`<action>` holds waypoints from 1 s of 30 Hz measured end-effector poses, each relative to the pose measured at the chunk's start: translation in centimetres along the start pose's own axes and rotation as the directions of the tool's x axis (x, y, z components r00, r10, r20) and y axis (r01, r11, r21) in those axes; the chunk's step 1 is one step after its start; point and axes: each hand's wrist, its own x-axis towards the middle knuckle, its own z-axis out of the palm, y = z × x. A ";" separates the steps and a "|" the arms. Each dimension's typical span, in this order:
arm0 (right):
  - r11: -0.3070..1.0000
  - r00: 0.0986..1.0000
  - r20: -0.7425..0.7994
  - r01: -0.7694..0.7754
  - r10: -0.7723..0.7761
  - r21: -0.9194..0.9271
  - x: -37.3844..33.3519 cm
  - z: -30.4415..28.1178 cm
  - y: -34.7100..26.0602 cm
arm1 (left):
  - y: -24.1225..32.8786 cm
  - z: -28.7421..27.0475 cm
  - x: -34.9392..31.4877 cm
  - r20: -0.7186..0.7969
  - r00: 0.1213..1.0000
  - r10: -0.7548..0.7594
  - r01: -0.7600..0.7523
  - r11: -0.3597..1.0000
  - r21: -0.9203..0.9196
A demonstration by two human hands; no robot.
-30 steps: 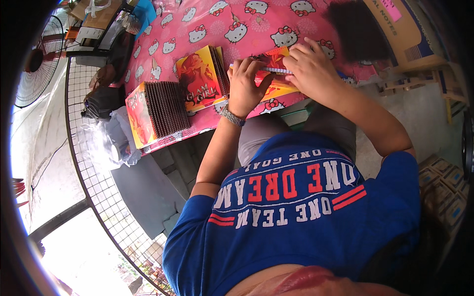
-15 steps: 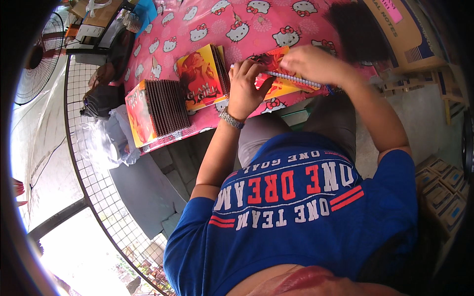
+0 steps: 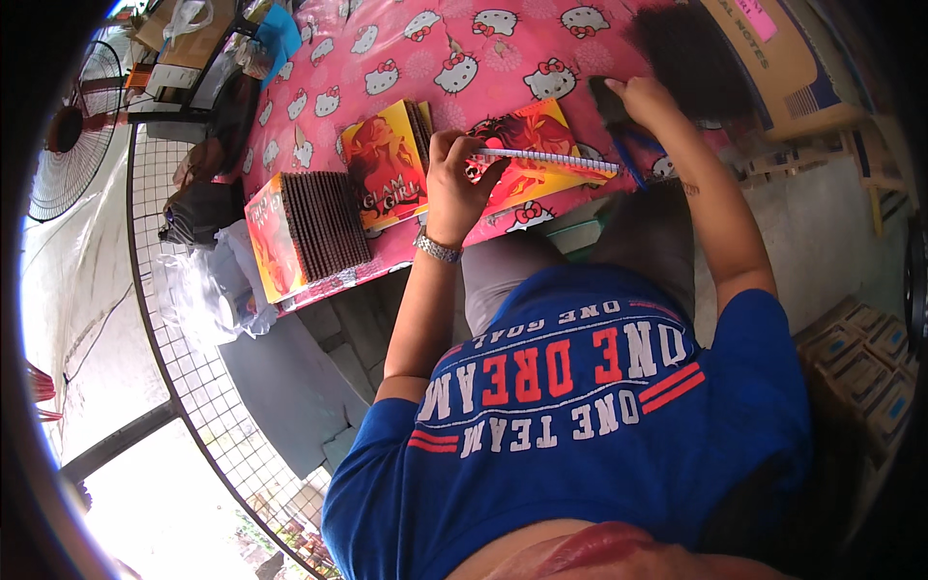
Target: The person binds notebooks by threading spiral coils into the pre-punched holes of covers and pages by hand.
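My left hand (image 3: 456, 184), with a metal watch on its wrist, grips the end of a notebook (image 3: 551, 162). The notebook's punched white page edge is raised toward me. Beneath it lies a red and yellow illustrated cover (image 3: 532, 126). My right hand (image 3: 646, 104) is apart from the notebook, closed beside a small dark piece (image 3: 607, 104) on the table; what its fingers hold, if anything, is too small to make out. Just below that hand lies a blue-handled tool (image 3: 630, 164), partly hidden.
Left of my left hand stand notebooks with the same cover (image 3: 382, 164), and a thick stack of dark-spined ones (image 3: 324, 227) at the table edge. A pile of thin black strands (image 3: 691, 63) and a cardboard box (image 3: 788, 72) lie on the right. A fan (image 3: 72, 130) stands far left.
My right hand has left the notebook's punched edge and moved right and away from me, to the dark piece. My left hand keeps its grip on the notebook.
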 end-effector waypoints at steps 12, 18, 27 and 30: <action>0.503 0.792 -0.081 0.459 -0.604 0.732 -4.9 -4.0 -2.6 | 1.5 0.9 0.6 0.106 0.994 -0.016 0.031 0.990 -0.140; 0.507 0.735 0.179 0.250 -0.654 0.825 -8.5 -5.4 -6.7 | 1.0 0.8 1.1 0.093 0.989 0.114 -0.104 0.989 -0.108; 0.196 0.649 0.036 0.175 -0.760 0.965 -7.5 -5.3 -7.7 | 0.7 0.4 2.2 0.188 0.973 0.132 -0.100 0.980 -0.171; 0.348 0.697 0.060 0.279 -0.714 0.895 -7.0 -5.1 -8.5 | 0.8 0.2 2.2 0.198 0.970 0.139 -0.102 0.978 -0.184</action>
